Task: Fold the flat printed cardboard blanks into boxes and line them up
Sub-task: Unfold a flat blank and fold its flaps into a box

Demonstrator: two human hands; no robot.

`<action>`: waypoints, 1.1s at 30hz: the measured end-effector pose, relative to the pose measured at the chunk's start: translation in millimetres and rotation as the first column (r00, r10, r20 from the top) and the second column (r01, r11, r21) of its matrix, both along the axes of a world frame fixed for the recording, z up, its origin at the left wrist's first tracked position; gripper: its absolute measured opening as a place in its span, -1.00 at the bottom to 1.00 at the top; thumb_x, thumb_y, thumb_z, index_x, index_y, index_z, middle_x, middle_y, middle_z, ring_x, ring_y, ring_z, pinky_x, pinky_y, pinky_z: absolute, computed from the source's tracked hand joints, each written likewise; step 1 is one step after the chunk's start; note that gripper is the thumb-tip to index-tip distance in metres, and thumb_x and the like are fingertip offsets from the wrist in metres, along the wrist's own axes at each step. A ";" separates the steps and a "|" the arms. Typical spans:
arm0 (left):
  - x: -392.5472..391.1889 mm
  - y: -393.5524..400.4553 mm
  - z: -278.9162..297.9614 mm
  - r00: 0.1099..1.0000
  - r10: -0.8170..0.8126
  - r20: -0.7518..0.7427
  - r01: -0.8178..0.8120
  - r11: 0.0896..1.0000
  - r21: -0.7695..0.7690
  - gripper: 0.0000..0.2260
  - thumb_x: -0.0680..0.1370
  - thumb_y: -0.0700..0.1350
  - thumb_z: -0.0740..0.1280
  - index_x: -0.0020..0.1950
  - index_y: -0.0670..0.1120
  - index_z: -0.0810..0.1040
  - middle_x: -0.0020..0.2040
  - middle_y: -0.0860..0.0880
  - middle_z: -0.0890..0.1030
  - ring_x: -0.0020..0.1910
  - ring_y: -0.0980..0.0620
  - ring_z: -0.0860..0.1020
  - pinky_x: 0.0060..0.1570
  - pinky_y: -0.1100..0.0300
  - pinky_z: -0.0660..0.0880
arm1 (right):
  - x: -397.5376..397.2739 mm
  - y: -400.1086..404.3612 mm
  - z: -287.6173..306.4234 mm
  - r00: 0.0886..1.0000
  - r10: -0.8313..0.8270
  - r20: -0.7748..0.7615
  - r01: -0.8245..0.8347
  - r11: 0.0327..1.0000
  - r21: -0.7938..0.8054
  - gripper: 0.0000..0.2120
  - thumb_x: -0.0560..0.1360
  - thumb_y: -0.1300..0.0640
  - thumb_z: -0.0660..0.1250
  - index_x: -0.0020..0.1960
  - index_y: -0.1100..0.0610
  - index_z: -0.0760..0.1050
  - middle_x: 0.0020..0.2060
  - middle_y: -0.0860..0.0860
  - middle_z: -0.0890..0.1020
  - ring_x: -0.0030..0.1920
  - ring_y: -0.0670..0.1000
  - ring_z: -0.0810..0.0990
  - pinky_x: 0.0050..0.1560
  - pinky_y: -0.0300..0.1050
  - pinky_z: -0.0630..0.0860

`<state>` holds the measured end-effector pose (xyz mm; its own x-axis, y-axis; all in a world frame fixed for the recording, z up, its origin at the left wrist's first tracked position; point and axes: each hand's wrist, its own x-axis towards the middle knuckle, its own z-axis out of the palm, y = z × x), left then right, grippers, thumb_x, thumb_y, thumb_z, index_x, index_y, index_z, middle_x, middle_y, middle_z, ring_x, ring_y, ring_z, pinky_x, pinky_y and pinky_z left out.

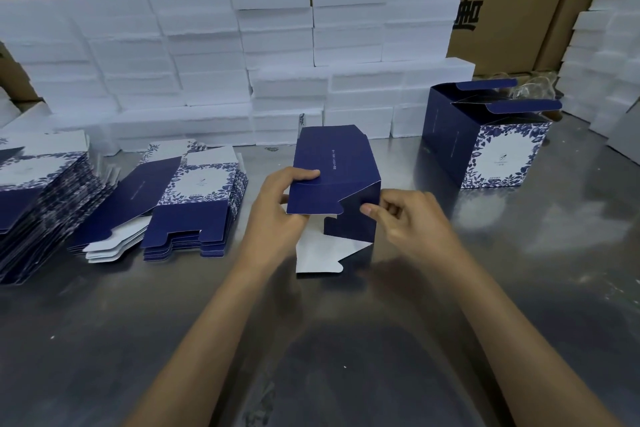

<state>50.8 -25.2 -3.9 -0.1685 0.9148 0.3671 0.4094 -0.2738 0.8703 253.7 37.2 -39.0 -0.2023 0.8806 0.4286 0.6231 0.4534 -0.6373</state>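
Note:
A navy printed blank (334,166), half opened into a box shape, is held above the steel table (346,340) at centre. My left hand (277,215) grips its near left flap, thumb on top. My right hand (412,222) pinches the right side panel. A white flap underside (322,256) hangs toward me. One folded box (485,139) with blue floral print stands at the right, its top flaps open. Stacks of flat blanks (194,204) lie at the left, with another pile (38,198) at the far left.
White foam blocks (207,62) are stacked in a wall along the back of the table. More foam (602,55) rises at the right. Brown cartons (512,0) with printed characters stand behind.

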 end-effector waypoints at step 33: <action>-1.2 -2.1 -3.3 0.981 -0.157 -0.118 0.148 0.986 -0.082 -0.32 0.38 -0.23 0.58 0.40 0.11 0.39 0.38 0.09 0.36 0.26 0.30 0.40 0.21 0.36 0.45 | -20.4 -26.4 14.8 0.938 0.132 -0.319 -0.153 0.987 -0.041 -0.59 0.51 0.06 0.49 0.33 -0.09 0.51 0.43 -0.24 0.38 0.48 -0.14 0.29 0.36 -0.36 0.24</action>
<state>49.6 -27.2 -7.1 0.0172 0.9514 0.3076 0.4732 -0.2787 0.8357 233.2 10.7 -24.1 -0.1920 0.8800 0.4345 0.3178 0.4746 -0.8209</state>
